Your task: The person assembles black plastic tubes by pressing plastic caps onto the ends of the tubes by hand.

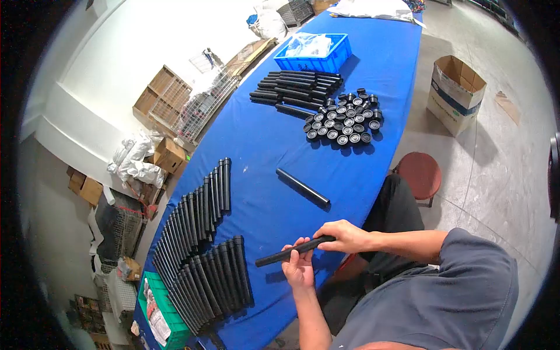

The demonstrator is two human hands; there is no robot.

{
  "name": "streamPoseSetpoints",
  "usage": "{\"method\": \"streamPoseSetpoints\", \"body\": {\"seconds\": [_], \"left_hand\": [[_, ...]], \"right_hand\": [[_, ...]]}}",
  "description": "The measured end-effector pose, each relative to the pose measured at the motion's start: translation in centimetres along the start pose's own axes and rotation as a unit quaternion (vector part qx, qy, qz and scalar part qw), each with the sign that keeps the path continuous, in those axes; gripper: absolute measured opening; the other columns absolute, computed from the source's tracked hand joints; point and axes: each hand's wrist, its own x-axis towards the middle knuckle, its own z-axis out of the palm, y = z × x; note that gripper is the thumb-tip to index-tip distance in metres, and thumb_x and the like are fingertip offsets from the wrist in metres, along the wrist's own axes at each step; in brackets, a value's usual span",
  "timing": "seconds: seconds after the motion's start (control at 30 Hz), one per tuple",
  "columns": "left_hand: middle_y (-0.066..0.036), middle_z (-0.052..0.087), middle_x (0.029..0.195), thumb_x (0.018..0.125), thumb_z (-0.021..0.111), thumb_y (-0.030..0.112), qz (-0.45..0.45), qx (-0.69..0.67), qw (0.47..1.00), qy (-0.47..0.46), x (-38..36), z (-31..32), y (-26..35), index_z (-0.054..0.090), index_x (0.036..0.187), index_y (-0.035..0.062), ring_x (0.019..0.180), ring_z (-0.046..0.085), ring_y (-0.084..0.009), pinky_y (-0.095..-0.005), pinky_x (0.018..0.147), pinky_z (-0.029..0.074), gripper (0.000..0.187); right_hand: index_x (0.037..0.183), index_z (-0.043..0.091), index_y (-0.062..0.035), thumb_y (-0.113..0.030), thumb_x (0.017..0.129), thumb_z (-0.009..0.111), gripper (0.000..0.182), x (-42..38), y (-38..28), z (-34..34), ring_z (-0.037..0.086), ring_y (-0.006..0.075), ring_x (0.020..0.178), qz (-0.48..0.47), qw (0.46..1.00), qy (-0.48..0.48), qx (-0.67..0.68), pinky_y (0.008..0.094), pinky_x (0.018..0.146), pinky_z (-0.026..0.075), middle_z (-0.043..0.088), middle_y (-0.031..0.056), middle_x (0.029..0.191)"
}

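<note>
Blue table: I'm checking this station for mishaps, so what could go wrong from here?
The lone black tube lies apart from the others and might roll if nudged. The round black parts cluster toward the blue table's right edge in this view, so a bump could knock some off.

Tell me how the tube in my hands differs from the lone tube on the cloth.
The held tube is in the left hand and right hand; the lone tube lies untouched on the cloth. In the picture, the held tube slants up rightward, the lone tube down. Both are black, slim and straight.
</note>
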Motion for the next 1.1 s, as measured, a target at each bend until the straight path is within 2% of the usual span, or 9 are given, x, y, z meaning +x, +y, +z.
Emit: {"method": "streamPoseSetpoints", "body": {"seconds": [0.07, 0.23, 0.3, 0.43, 0.57, 0.73, 0.87, 1.0, 1.1], "left_hand": [[-0.025, 0.067, 0.123, 0.097, 0.065, 0.002, -0.008, -0.001, 1.000, 0.002, 0.0, -0.2, 0.0, 0.062, 0.118, 0.0062, 0.119, 0.065, -0.0417, -0.0545, 0.101, 0.058, 0.021], [-0.026, 0.067, 0.125, 0.098, 0.064, 0.002, 0.001, 0.002, 1.000, -0.030, -0.2, -0.3, 0.1, 0.058, 0.122, 0.0066, 0.124, 0.062, -0.0438, -0.0573, 0.105, 0.054, 0.025], [-0.024, 0.066, 0.127, 0.099, 0.063, 0.002, -0.006, 0.020, 1.000, 0.001, -0.3, 0.2, 0.1, 0.058, 0.123, 0.0087, 0.125, 0.061, -0.0438, -0.0573, 0.105, 0.053, 0.025], [-0.022, 0.068, 0.127, 0.098, 0.065, 0.006, -0.020, -0.023, 1.000, -0.004, -0.1, -0.4, 0.1, 0.062, 0.123, 0.0100, 0.125, 0.061, -0.0411, -0.0566, 0.109, 0.050, 0.025], [-0.023, 0.067, 0.127, 0.097, 0.066, 0.004, -0.015, -0.033, 0.999, -0.011, -0.1, 0.0, 0.1, 0.061, 0.120, 0.0091, 0.125, 0.061, -0.0417, -0.0552, 0.106, 0.053, 0.025], [-0.025, 0.066, 0.127, 0.098, 0.065, 0.003, -0.031, -0.033, 0.999, 0.008, 0.3, 0.0, 0.0, 0.058, 0.120, 0.0081, 0.124, 0.062, -0.0429, -0.0550, 0.104, 0.055, 0.023], [-0.025, 0.065, 0.127, 0.098, 0.064, 0.004, -0.025, -0.025, 0.999, 0.004, 0.3, 0.2, -0.1, 0.057, 0.121, 0.0085, 0.125, 0.061, -0.0428, -0.0554, 0.104, 0.054, 0.024], [-0.026, 0.065, 0.127, 0.098, 0.065, 0.005, -0.036, -0.037, 0.999, 0.010, 0.4, 0.3, 0.0, 0.057, 0.121, 0.0083, 0.125, 0.061, -0.0425, -0.0557, 0.105, 0.054, 0.024], [-0.026, 0.065, 0.127, 0.097, 0.067, 0.006, -0.032, -0.032, 0.999, -0.001, 0.4, 0.2, 0.0, 0.057, 0.118, 0.0085, 0.124, 0.062, -0.0418, -0.0554, 0.105, 0.054, 0.023]], "right_hand": [[0.116, 0.066, -0.0016, -0.024, 0.091, 0.075, 0.035, -0.3, 0.7, 0.8, 0.067, 0.0380, 0.086, -0.163, 0.976, 0.073, -0.122, 0.0451, 0.074, 0.054, 0.066, 0.0179, 0.093], [0.113, 0.070, -0.0003, -0.023, 0.092, 0.071, 0.031, 0.2, -3.1, -1.9, 0.069, 0.0365, 0.094, 0.187, 0.973, -0.080, 0.109, 0.0444, 0.081, 0.056, 0.070, 0.0222, 0.102], [0.114, 0.068, -0.0016, -0.019, 0.090, 0.073, 0.030, 0.2, -0.1, -0.2, 0.068, 0.0361, 0.095, -0.072, 0.996, 0.035, -0.025, 0.0434, 0.081, 0.056, 0.068, 0.0204, 0.101], [0.119, 0.066, -0.0017, -0.012, 0.088, 0.077, 0.035, 0.2, 0.3, 0.3, 0.068, 0.0341, 0.092, -0.140, 0.982, 0.041, -0.118, 0.0416, 0.079, 0.056, 0.068, 0.0163, 0.104], [0.117, 0.069, -0.0024, -0.013, 0.088, 0.076, 0.032, 0.6, -1.2, -1.0, 0.068, 0.0357, 0.093, 0.230, 0.949, -0.044, 0.210, 0.0396, 0.078, 0.056, 0.069, 0.0195, 0.097], [0.116, 0.068, -0.0021, -0.010, 0.086, 0.076, 0.032, 0.2, 0.3, 0.6, 0.069, 0.0315, 0.093, -0.175, 0.966, 0.078, -0.172, 0.0339, 0.075, 0.057, 0.068, 0.0168, 0.099], [0.121, 0.064, -0.0024, -0.006, 0.080, 0.080, 0.044, 0.6, -0.9, -0.9, 0.068, 0.0313, 0.095, 0.284, 0.939, -0.056, 0.186, 0.0384, 0.078, 0.057, 0.066, 0.0165, 0.106], [0.115, 0.068, -0.0001, -0.010, 0.085, 0.078, 0.034, 0.2, 0.6, 0.4, 0.070, 0.0259, 0.089, -0.164, 0.964, 0.083, -0.192, 0.0349, 0.075, 0.054, 0.070, 0.0179, 0.097], [0.115, 0.068, -0.0004, -0.008, 0.084, 0.078, 0.033, 0.1, -0.4, -0.1, 0.069, 0.0267, 0.088, 0.005, 0.999, 0.034, -0.026, 0.0352, 0.073, 0.054, 0.069, 0.0176, 0.098]]}}
